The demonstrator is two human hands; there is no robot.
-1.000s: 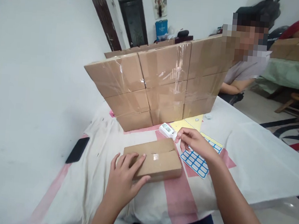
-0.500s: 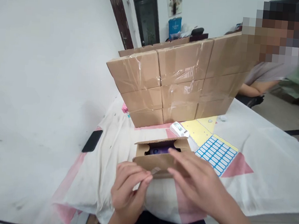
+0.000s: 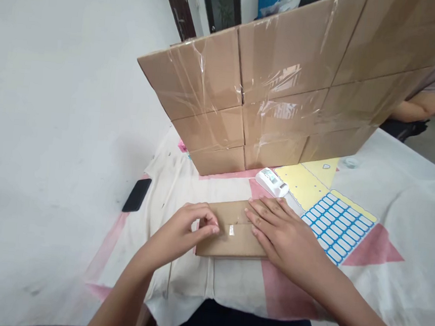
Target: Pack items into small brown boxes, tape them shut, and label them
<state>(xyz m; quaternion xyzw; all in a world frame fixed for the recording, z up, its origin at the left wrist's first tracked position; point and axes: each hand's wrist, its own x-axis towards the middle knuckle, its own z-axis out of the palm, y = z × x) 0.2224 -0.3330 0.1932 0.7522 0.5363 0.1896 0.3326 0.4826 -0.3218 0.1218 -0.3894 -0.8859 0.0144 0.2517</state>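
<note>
— Where is the small cardboard box [image 3: 229, 237]?

— Flat on the cloth-covered surface [image 3: 408, 200], flaps closed and facing up, its long axis running left to right across the view. A small strip of tape [image 3: 231, 229] sits at the middle of its top seam.

— And the hands?

— The right hand [image 3: 287, 235] lies palm down on the box's right half, its fingers [image 3: 262, 216] straight and slightly spread, gripping nothing. The left hand [image 3: 184, 231] is on the box's left end with its fingers [image 3: 207, 217] bent and the tips drawn close on the lid. I cannot tell whether they pinch anything.

— Around the box?

— Just beyond it is a white dispenser [image 3: 272, 182], and farther beyond, a wall of stacked cartons [image 3: 277, 87]. To its right is a sheet of blue labels [image 3: 337, 227], and to its left, well apart, a black phone [image 3: 136, 195].
</note>
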